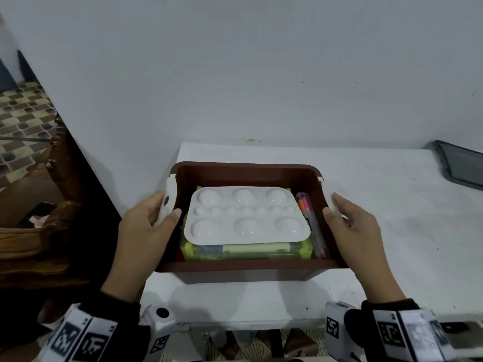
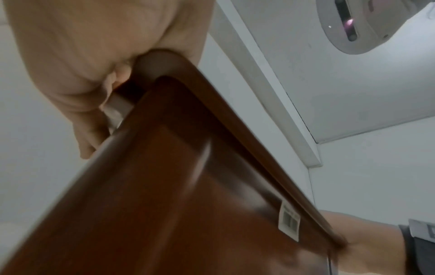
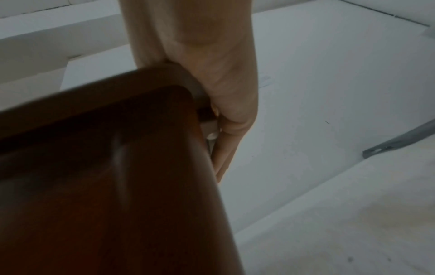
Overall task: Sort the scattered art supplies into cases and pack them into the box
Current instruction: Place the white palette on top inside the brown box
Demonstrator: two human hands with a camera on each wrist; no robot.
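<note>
A brown plastic box (image 1: 248, 265) is held between my hands over the near-left part of the white table (image 1: 392, 218). My left hand (image 1: 151, 220) grips its white left handle (image 1: 167, 199), thumb hooked over the rim. My right hand (image 1: 350, 220) grips the right handle (image 1: 335, 205) the same way. Inside lies a white paint palette (image 1: 245, 218) on top of a yellow-green case (image 1: 235, 252), with a clear case of markers (image 1: 313, 228) along the right wall. From below, the left wrist view shows the box (image 2: 188, 186) and left hand (image 2: 82, 74); the right wrist view shows the box (image 3: 105, 186) and right hand (image 3: 212, 83).
A grey tray (image 1: 462, 165) lies at the table's far right edge, also visible as the tray (image 3: 400, 141) in the right wrist view. Dark wooden furniture (image 1: 39, 231) stands left of the table. A pale wall rises right behind the table.
</note>
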